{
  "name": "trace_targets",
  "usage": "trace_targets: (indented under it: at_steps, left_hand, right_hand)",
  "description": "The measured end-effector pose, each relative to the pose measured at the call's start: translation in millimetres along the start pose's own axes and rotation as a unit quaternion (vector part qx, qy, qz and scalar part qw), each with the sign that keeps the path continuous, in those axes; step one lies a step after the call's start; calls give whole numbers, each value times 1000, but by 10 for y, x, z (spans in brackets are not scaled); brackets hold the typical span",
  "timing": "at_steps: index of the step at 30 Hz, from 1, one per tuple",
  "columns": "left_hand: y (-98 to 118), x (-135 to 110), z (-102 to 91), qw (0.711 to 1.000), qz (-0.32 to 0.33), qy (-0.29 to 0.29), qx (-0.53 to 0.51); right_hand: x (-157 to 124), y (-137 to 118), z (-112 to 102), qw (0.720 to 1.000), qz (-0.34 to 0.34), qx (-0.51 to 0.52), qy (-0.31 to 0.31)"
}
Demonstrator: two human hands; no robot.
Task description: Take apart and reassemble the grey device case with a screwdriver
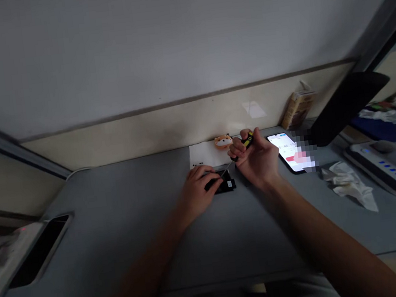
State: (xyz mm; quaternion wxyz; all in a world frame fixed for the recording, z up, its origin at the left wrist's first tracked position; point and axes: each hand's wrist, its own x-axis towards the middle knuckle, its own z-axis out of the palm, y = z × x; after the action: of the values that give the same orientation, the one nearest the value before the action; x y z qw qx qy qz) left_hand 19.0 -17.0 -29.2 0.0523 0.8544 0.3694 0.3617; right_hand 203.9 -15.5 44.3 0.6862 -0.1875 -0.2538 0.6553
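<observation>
My right hand is wrapped round the black and yellow handle of a screwdriver. The thin shaft slants down to the left, and its tip reaches a small black flat device on the table. My left hand grips that device from its left side, covering much of it, with the fingertips close to the screwdriver's tip. A small light rectangle shows on the device's right part. Behind it lies a white sheet of paper with several tiny dark pieces, perhaps screws, near its front left corner.
An orange and white animal-faced object sits on the paper. To the right are a lit phone, crumpled tissue, a carton and a power strip. A dark-screened phone lies left. A wall panel stands behind.
</observation>
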Motion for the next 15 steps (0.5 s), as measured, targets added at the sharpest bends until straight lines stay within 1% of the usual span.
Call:
trace_targets:
  at_steps: [4, 7, 8, 10, 12, 15]
  left_hand:
    - [-93, 9, -62, 1000, -24, 17, -8]
    - [-130, 179, -121, 998, -62, 24, 3]
    - [-135, 276, -125, 997, -70, 14, 10]
    - [-134, 500, -100, 996, -82, -30, 21]
    - [-131, 707, -40, 993, -90, -78, 28]
    - [-133, 882, 66, 986, -113, -122, 34]
  right_hand:
    - [47, -139, -85, 999, -26, 35, 21]
    - [110, -279, -241, 995, -58, 57, 63]
    - [129, -315, -300, 993, -65, 61, 77]
    - [158, -359, -404, 990, -70, 61, 103]
    - [172, -368, -475, 985, -59, 77, 144]
    - [173, -348, -514, 978, -28, 102, 181]
